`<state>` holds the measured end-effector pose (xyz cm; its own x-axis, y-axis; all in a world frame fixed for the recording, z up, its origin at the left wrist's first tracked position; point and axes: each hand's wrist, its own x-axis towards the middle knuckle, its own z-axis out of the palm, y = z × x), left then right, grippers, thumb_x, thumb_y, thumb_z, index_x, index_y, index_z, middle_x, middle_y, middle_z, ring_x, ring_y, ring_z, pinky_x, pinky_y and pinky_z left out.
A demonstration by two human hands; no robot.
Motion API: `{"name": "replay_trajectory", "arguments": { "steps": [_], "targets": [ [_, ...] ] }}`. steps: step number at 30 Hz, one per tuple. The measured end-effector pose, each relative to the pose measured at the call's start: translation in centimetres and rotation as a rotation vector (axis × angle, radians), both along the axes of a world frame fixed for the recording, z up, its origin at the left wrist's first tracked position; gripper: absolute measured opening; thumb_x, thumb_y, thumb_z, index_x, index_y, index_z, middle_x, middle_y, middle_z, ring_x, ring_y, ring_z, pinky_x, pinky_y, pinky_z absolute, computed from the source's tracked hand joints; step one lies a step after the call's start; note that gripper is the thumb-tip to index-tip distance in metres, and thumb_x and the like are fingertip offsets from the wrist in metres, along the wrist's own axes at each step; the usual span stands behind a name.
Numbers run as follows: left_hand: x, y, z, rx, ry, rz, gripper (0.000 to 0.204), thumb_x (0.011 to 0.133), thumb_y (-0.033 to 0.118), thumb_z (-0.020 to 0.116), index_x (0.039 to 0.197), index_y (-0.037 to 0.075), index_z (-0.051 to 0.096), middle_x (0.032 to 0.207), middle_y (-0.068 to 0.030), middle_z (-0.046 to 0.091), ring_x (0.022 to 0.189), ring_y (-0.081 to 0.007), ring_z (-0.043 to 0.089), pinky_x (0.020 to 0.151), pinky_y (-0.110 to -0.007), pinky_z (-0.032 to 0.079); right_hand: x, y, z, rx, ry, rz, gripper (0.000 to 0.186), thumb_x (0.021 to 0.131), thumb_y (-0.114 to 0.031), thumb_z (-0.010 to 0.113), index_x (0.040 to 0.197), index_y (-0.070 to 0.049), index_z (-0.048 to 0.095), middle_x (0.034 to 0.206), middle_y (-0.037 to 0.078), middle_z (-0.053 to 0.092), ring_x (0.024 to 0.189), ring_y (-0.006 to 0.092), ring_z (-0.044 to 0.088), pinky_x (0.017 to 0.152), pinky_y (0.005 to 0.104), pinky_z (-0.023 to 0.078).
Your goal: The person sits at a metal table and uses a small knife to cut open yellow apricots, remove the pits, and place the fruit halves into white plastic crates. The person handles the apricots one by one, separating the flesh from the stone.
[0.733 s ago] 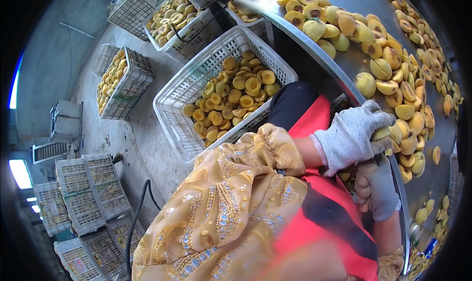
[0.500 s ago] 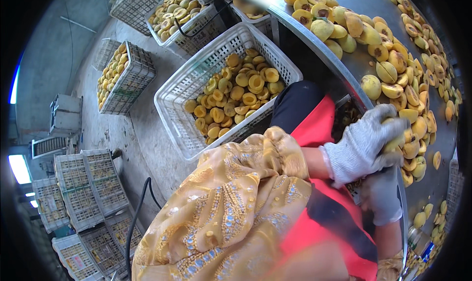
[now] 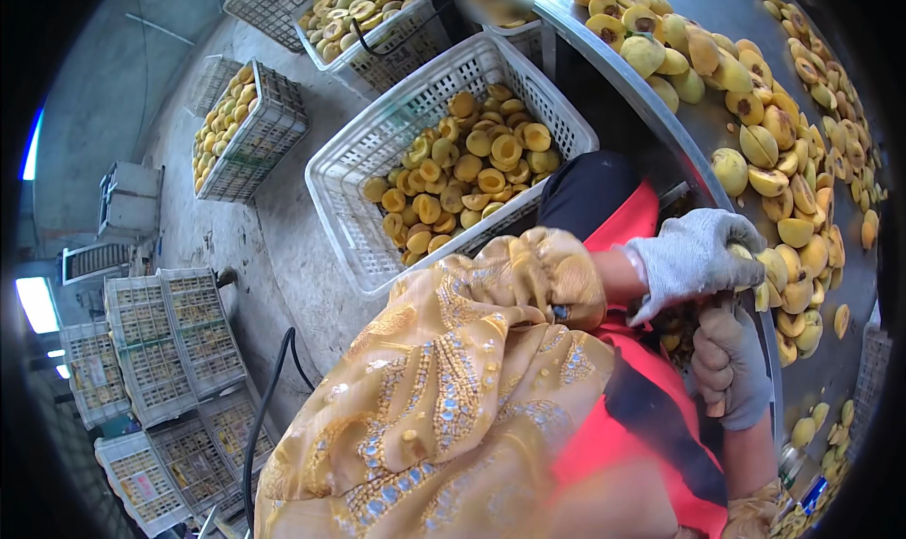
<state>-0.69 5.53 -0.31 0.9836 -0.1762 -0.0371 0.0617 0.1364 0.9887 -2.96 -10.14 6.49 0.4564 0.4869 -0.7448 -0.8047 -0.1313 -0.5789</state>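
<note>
At the metal table's edge, my gloved left hand [image 3: 694,256] is closed around a yellow peach half [image 3: 740,252], mostly covered by the fingers. Just below it, my right hand [image 3: 732,364], also in a grey-white glove, makes a fist. A short brown handle end [image 3: 716,409] pokes out under that fist; the working end of this tool is hidden between the two hands. Right beside the hands lies a long heap of yellow peach halves [image 3: 796,230], some with dark brown hollows, on the metal table [image 3: 694,166].
A white plastic crate [image 3: 332,176] partly filled with pitted peach halves stands left of my knee. Farther left are another full crate [image 3: 274,133] and stacked crates [image 3: 170,350]. A full crate [image 3: 401,43] stands at the back. A black cable [image 3: 274,397] runs along the floor.
My left hand has drawn slightly down and inward with the peach half. The right hand, blurred before, now shows as a fist below it. The whole view has shifted a little.
</note>
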Motion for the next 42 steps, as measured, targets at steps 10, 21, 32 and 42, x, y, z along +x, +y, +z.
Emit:
{"name": "replay_trajectory", "arguments": {
  "steps": [10, 21, 32, 42],
  "targets": [
    [-0.2, 1.9, 1.6, -0.023, 0.012, -0.173, 0.033, 0.073, 0.025, 0.074, 0.100, 0.005, 0.071, 0.091, -0.0108, 0.070, 0.085, -0.0183, 0.066, 0.078, -0.029, 0.051, 0.5, -0.8, -0.8, 0.349, 0.429, -0.043, 0.016, 0.086, -0.017, 0.059, 0.081, -0.012, 0.044, 0.047, -0.003, 0.031, 0.028, 0.0078, 0.026, 0.024, 0.0260, 0.022],
    [0.6, 1.1, 1.6, 0.063, 0.130, -0.100, 0.037, 0.073, 0.038, 0.073, 0.097, 0.010, 0.073, 0.084, -0.0083, 0.071, 0.077, -0.0165, 0.068, 0.074, -0.029, 0.054, 0.2, 1.2, 0.9, -0.071, 0.013, 0.177, 0.023, 0.088, -0.022, 0.057, 0.073, -0.014, 0.041, 0.046, -0.004, 0.034, 0.031, 0.0077, 0.033, 0.026, 0.0246, 0.028],
    [2.3, -0.3, 1.0, 0.138, 0.153, -0.109, 0.035, 0.084, 0.033, 0.068, 0.106, 0.006, 0.069, 0.095, -0.0075, 0.070, 0.087, -0.0149, 0.065, 0.081, -0.029, 0.051, 0.2, 0.8, 0.1, -0.175, -0.076, 0.106, 0.022, 0.083, -0.022, 0.056, 0.068, -0.012, 0.044, 0.050, -0.002, 0.037, 0.034, 0.0068, 0.034, 0.028, 0.0252, 0.026],
    [0.9, -0.6, 1.1, -0.251, 0.139, -0.144, 0.030, 0.084, 0.018, 0.069, 0.110, 0.001, 0.066, 0.095, -0.0039, 0.067, 0.086, -0.0114, 0.061, 0.077, -0.026, 0.050, -0.4, -1.0, -1.1, 0.149, -0.035, -0.010, 0.019, 0.083, -0.018, 0.058, 0.072, -0.011, 0.045, 0.050, -0.002, 0.038, 0.033, 0.0065, 0.034, 0.029, 0.0219, 0.026]
  ]
}}
